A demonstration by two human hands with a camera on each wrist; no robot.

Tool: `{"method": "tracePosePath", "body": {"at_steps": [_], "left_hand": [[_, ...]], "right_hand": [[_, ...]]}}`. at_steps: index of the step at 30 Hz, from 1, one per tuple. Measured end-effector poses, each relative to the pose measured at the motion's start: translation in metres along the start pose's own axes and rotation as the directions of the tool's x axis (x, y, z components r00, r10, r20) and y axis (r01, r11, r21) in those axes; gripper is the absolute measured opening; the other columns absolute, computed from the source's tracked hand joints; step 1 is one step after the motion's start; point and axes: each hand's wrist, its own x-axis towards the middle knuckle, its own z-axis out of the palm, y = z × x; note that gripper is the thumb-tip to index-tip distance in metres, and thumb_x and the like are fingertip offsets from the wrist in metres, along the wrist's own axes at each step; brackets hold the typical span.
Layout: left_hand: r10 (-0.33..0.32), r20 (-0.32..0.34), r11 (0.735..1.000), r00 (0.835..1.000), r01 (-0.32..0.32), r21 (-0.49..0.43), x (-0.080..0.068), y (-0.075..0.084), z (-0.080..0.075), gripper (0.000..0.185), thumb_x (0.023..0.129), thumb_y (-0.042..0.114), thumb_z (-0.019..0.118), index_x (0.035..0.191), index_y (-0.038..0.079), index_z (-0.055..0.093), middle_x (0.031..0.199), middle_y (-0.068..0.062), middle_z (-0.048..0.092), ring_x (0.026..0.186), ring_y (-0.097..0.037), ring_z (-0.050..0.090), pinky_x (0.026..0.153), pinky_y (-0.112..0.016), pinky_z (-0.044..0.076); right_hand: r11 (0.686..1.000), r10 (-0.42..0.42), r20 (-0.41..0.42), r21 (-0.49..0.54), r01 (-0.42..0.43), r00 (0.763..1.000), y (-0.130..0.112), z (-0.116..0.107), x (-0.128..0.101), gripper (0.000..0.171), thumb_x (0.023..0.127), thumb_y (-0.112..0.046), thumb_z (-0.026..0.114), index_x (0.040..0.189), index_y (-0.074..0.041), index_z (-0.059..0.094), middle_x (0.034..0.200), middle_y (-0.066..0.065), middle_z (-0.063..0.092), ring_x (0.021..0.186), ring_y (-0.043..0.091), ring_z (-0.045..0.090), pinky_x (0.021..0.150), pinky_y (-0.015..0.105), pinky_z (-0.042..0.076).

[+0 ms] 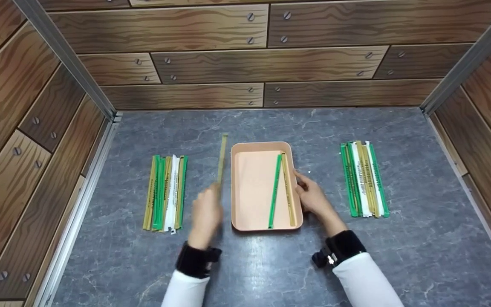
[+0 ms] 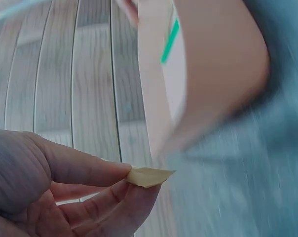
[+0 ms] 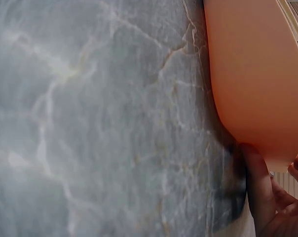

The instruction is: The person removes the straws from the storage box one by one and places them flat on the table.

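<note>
The peach tray [image 1: 254, 187], steadied by the right hand [image 1: 313, 198], holds two sticks beside the left hand [image 1: 205, 215] pinching an olive stick [image 1: 222, 160].

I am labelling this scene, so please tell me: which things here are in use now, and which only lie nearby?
In use:
left hand, pinching the olive strip
right hand, touching the peach tray
green strip and olive strip in tray

Only nearby:
left bundle
right bundle
</note>
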Motion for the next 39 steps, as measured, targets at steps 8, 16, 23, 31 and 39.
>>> {"method": "tracePosePath", "body": {"at_steps": [8,16,23,31,39], "left_hand": [[-0.29,0.004,0.957,0.957,0.29,-0.027,0.003,-0.06,-0.03,0.037,0.089,-0.007,0.052,0.124,-0.001,0.064,0.105,-0.026,0.068,0.08,-0.04,0.066,0.062,-0.048,0.054],[-0.449,0.044,0.894,0.893,0.449,0.011,0.005,-0.103,-0.042,0.047,0.085,-0.008,0.047,0.129,0.0,0.062,0.115,-0.029,0.064,0.093,-0.047,0.063,0.068,-0.057,0.051],[-0.494,0.068,0.869,0.867,0.49,0.067,0.005,-0.117,-0.046,0.043,0.089,-0.005,0.049,0.13,0.003,0.062,0.115,-0.03,0.063,0.093,-0.047,0.063,0.071,-0.058,0.051],[-0.502,0.035,0.862,0.864,0.497,0.1,0.006,-0.116,-0.048,0.03,0.091,-0.001,0.049,0.114,0.003,0.068,0.102,-0.028,0.066,0.086,-0.047,0.063,0.066,-0.058,0.048],[-0.3,-0.013,0.954,0.954,0.3,0.021,0.003,-0.074,-0.034,0.035,0.086,-0.004,0.054,0.119,-0.004,0.066,0.104,-0.028,0.066,0.083,-0.044,0.065,0.062,-0.054,0.053]], "right_hand": [[1.0,0.027,0.016,0.016,-0.027,1.0,0.0,0.0,0.0,0.053,0.101,-0.006,0.047,0.152,-0.017,0.039,0.118,0.022,0.059,0.077,0.022,0.063,0.05,0.031,0.051],[0.999,0.025,0.011,0.021,-0.025,1.0,0.001,0.0,0.001,0.053,0.101,-0.006,0.047,0.152,-0.017,0.039,0.12,0.023,0.059,0.082,0.024,0.063,0.056,0.029,0.052],[1.0,0.025,0.02,0.019,-0.025,1.0,0.0,-0.001,0.0,0.053,0.101,-0.007,0.046,0.152,-0.017,0.038,0.119,0.022,0.059,0.083,0.025,0.063,0.055,0.03,0.051],[0.999,0.034,0.029,0.01,-0.034,0.999,-0.003,-0.001,0.0,0.053,0.101,-0.008,0.045,0.153,-0.017,0.037,0.115,0.02,0.058,0.08,0.024,0.062,0.054,0.03,0.051],[1.0,0.016,0.017,-0.008,-0.016,1.0,-0.001,0.0,0.0,0.053,0.101,-0.007,0.046,0.152,-0.016,0.038,0.115,0.022,0.059,0.084,0.025,0.062,0.059,0.03,0.052]]}}
